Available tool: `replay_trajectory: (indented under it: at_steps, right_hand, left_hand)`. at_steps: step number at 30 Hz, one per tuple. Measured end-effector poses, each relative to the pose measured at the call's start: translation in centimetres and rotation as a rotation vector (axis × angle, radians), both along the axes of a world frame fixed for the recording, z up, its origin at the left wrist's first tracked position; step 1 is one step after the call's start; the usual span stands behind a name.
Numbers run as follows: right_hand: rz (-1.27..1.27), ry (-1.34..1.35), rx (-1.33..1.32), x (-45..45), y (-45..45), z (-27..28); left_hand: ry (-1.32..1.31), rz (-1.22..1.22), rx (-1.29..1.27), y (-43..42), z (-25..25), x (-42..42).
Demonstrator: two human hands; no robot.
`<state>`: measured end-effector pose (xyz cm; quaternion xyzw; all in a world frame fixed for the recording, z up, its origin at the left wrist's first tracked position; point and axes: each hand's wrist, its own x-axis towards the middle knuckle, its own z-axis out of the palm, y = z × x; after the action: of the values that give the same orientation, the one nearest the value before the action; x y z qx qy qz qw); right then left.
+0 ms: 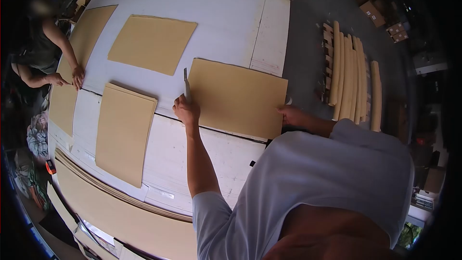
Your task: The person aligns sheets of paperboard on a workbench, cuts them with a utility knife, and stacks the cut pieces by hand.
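Note:
In my left hand (186,110) is a utility knife (186,84), held upright with its thin tip pointing away from me. The fist is closed round it, beside the left edge of a tan cardboard sheet (236,98) on the table. My right hand (291,115) pinches that sheet's right edge, thumb on top and the other fingers hidden below. Left of my forearm lies a small stack of cardboard sheets (125,135). Another tan sheet (151,43) rests farther off on the white surface.
Across the table (226,14), a co-worker (43,48) has both hands at more cardboard (94,33). A pile of long boards (120,207) lies along the near left side. Tan rolls (349,77) are on the floor to the right, with boxes (373,12) behind.

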<state>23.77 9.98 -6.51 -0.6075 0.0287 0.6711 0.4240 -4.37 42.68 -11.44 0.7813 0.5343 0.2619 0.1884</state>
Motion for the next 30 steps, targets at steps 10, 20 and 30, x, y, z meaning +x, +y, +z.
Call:
replay_trajectory:
  at_steps: [10, 20, 30]
  right_hand:
    - [0.22, -0.633, 0.15, 13.1, 4.1, 13.3]
    - [0.173, -0.28, 0.607, 23.7, 22.8, 19.6]
    - [-0.083, 0.072, 0.537, -1.0, 50.2, -2.4]
  left_hand:
    - [-0.372, 0.218, -0.388, -6.6, 5.1, -1.1]
    - [-0.35, 0.719, -0.411, -18.2, 7.3, -8.5]
    - [-0.438, 1.284, -0.467, -29.4, 11.8, 1.5]
